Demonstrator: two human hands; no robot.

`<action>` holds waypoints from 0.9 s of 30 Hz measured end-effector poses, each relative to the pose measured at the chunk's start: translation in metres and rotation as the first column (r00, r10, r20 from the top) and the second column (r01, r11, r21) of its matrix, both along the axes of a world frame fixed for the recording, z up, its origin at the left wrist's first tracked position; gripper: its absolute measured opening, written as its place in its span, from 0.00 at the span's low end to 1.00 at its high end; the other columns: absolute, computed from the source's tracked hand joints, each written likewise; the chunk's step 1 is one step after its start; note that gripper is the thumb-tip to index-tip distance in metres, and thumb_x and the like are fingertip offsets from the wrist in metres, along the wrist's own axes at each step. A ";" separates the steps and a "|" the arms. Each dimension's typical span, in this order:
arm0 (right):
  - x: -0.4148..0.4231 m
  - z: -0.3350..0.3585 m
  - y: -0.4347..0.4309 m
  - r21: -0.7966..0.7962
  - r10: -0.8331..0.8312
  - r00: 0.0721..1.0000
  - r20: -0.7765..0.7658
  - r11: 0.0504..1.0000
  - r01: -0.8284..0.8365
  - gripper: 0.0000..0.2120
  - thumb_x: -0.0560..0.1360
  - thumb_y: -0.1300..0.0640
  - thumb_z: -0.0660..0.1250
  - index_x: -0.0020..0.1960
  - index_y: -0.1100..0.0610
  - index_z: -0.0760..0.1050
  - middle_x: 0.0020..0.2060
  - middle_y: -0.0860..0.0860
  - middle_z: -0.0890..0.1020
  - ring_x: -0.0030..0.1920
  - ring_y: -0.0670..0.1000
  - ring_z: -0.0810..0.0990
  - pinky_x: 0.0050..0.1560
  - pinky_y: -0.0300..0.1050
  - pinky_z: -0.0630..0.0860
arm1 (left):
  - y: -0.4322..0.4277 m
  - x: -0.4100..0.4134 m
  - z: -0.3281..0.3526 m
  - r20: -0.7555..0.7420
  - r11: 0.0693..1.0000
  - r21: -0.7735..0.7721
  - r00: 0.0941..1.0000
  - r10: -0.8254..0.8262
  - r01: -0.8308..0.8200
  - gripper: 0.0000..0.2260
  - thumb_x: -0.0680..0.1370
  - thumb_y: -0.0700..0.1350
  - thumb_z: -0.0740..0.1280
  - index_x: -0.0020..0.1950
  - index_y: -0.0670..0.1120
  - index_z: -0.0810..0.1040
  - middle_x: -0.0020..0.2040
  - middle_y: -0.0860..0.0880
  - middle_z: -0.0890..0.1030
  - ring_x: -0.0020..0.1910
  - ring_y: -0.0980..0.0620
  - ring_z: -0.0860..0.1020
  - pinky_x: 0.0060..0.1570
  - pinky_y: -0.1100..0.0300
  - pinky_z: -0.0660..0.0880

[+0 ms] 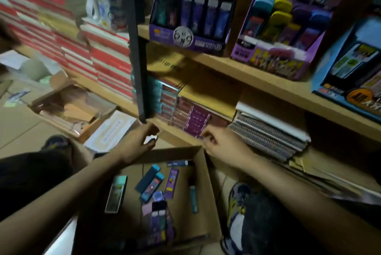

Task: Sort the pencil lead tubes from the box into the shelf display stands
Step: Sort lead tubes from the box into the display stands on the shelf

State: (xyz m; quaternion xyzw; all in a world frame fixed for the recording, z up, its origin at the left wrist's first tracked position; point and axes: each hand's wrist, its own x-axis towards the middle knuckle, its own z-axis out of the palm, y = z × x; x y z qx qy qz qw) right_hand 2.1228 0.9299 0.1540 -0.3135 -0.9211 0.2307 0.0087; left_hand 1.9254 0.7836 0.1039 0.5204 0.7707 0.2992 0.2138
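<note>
Close head-worn view, down over box [207, 188]

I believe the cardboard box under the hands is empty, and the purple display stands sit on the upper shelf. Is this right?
Not quite. The head view shows the cardboard box is not empty: several pencil lead tubes lie loose on its bottom. The purple display stands do sit on the upper shelf.
</note>
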 end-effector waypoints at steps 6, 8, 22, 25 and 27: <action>-0.012 -0.148 -0.036 -0.405 -0.080 0.945 0.317 0.890 0.211 0.10 0.77 0.62 0.60 0.55 0.63 0.75 0.51 0.58 0.80 0.53 0.56 0.78 0.52 0.47 0.73 | -0.059 0.011 -0.135 0.186 0.873 -0.429 0.923 0.337 -0.232 0.14 0.76 0.37 0.65 0.62 0.38 0.73 0.59 0.39 0.76 0.57 0.42 0.76 0.56 0.55 0.70; -0.015 -0.186 -0.045 -0.394 -0.132 0.919 0.371 0.874 0.285 0.10 0.76 0.60 0.61 0.55 0.61 0.76 0.53 0.57 0.80 0.55 0.57 0.77 0.56 0.48 0.74 | -0.081 0.017 -0.165 0.168 0.782 -0.511 0.850 0.499 -0.358 0.17 0.77 0.39 0.66 0.64 0.37 0.71 0.61 0.36 0.72 0.59 0.38 0.74 0.59 0.52 0.68; -0.085 -0.290 -0.071 -0.248 -0.672 0.615 0.412 0.567 0.785 0.30 0.71 0.50 0.72 0.64 0.66 0.65 0.62 0.61 0.71 0.59 0.62 0.74 0.56 0.54 0.74 | -0.095 0.030 -0.247 -0.011 0.487 -0.587 0.608 0.794 -0.647 0.27 0.74 0.41 0.71 0.69 0.40 0.63 0.64 0.36 0.71 0.62 0.38 0.73 0.60 0.43 0.73; -0.090 -0.290 -0.070 -0.217 -0.683 0.576 0.449 0.542 0.812 0.30 0.70 0.50 0.72 0.63 0.64 0.64 0.61 0.60 0.72 0.58 0.62 0.75 0.55 0.56 0.75 | -0.083 0.021 -0.247 0.091 0.456 -0.606 0.513 0.854 -0.652 0.27 0.72 0.44 0.74 0.65 0.39 0.65 0.61 0.37 0.73 0.60 0.39 0.74 0.58 0.44 0.74; -0.088 -0.290 -0.068 -0.252 -0.688 0.593 0.417 0.539 0.803 0.29 0.70 0.52 0.72 0.63 0.65 0.64 0.58 0.61 0.75 0.55 0.61 0.77 0.54 0.54 0.76 | -0.079 0.018 -0.245 0.094 0.498 -0.587 0.556 0.826 -0.639 0.27 0.71 0.44 0.74 0.63 0.35 0.66 0.59 0.34 0.73 0.58 0.37 0.74 0.56 0.45 0.74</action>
